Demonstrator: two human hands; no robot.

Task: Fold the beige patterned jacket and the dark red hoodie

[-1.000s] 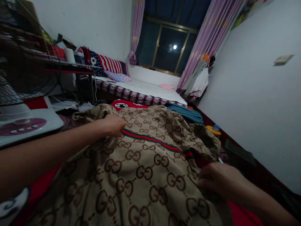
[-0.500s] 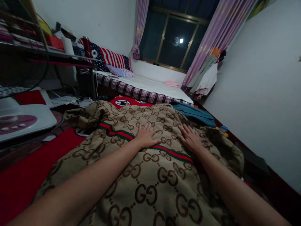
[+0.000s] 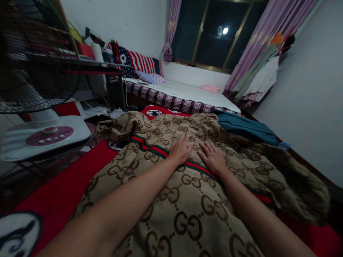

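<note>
A tan blanket (image 3: 187, 200) with a brown monogram pattern and a red-and-green stripe lies spread in front of me over a red cover (image 3: 61, 185). My left hand (image 3: 181, 150) rests flat on the blanket at the stripe, fingers stretched out. Beside it my right hand (image 3: 212, 157) also lies flat on the blanket, fingers spread. The two hands sit close together, almost touching. Neither holds anything.
A white fan base (image 3: 45, 135) and its dark grille (image 3: 34, 60) stand at the left. A cluttered shelf (image 3: 91, 60) is behind it. A bed (image 3: 193, 94) with pillows runs under the window. A teal cloth (image 3: 243, 126) lies at the blanket's far right. Clothes (image 3: 259, 82) hang by the curtain.
A second ago both hands gripped the blanket far apart at its edges. They let go, came to the middle and now lie flat, closer together. The view has shifted left.
</note>
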